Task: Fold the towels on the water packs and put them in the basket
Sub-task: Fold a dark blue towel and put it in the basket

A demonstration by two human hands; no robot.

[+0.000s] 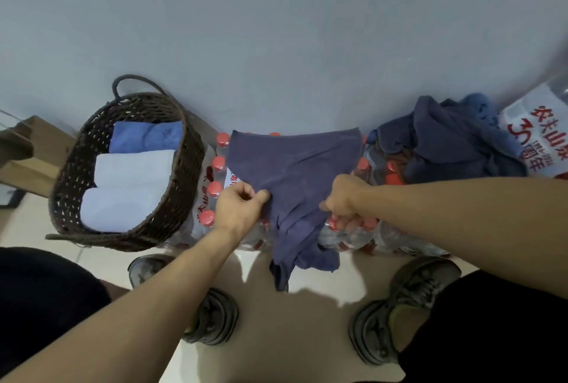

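Across the red-capped water packs (pixel 215 189) a dark blue towel (pixel 292 173) is spread, its near edge pinched by the left hand (pixel 241 209) and gripped by the right hand (pixel 345 202). Unfolded towels (pixel 455 142) are heaped just right; the wicker basket (pixel 181 185), holding 3 folded towels (pixel 132 170), stands left.

One dark brown woven wicker basket (pixel 129 167); three folded towels inside: one blue (pixel 144 136), two white (pixel 133 169). One purple-blue cloth towel spread (pixel 292 167). One heap unfolded dark blue towels (pixel 445 142), number unclear. Two hands: left (pixel 239 209), right (pixel 345 198).
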